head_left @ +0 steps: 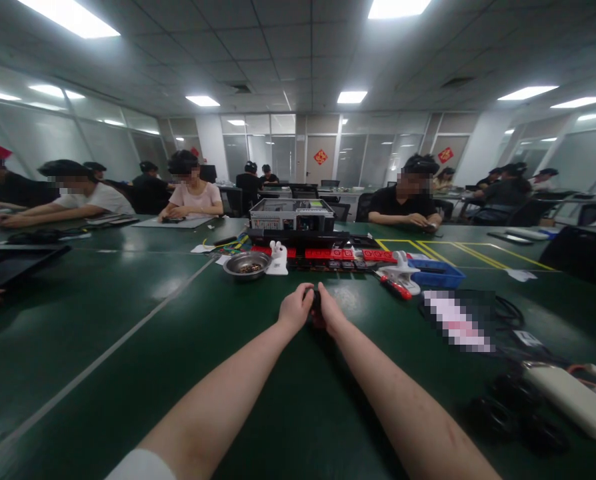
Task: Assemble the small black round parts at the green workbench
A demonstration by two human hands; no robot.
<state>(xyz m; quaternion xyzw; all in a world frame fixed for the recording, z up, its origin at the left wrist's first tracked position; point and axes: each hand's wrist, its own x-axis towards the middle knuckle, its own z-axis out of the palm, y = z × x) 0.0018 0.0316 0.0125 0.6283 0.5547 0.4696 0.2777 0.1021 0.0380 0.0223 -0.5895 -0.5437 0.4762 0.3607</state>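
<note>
Small black object (317, 301) sits between our two hands, just above or on the green table (298, 413), straight ahead of us; contact with the tabletop is hidden, so we can't call it. Grip: both hands grasping. Our left hand (297, 312) has its thumb and fingers on the left side of it, our right hand (330, 312) on the right, fingertips nearly meeting. Most of it is covered, so we can't name it further. Both our forearms reach forward, a white sleeve (143, 467) showing on the left.

Beyond the hands, we have a metal bowl (231, 272) with small bits inside, and just right of it a white rabbit-shaped holder (278, 260). Then a row of red parts (331, 254) on dark boards, with a metal case (265, 223) standing behind. Right of that row we see a white clamp (403, 268), a red-handled screwdriver (397, 288) next to it, and a blue tray (445, 283) just beside. Yellow tape (431, 252) marks the tabletop behind the tray. Nearer to us on the right: black round items (493, 415), partly blurred, and a cream-coloured block (573, 397). A pale line (153, 310) runs slantwise along the left.

Across from us, a person in a pink top (198, 198) and a person in a black top (403, 207) sit working with their own hands.
</note>
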